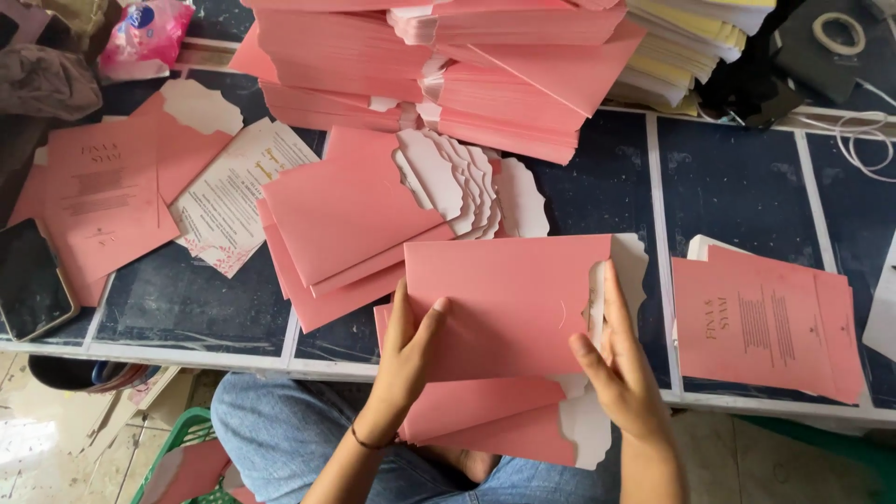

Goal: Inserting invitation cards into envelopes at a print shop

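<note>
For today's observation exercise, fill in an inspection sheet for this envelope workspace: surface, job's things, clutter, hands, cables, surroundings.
Surface: dark tiled table.
Job's things: pink envelope held over spare envelopes on the lap; fanned envelopes; printed cards; tall pink stacks.
Clutter: phone, tape roll, plastic packet.
Hands: left hand and right hand both grip the envelope.
Cables: white cable.
Surroundings: green basket on the floor.

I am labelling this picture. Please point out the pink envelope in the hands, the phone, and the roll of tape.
pink envelope (504, 303), head view, on its plain front.
phone (30, 280), head view, on its dark screen.
roll of tape (837, 33), head view, on its ring.
</note>
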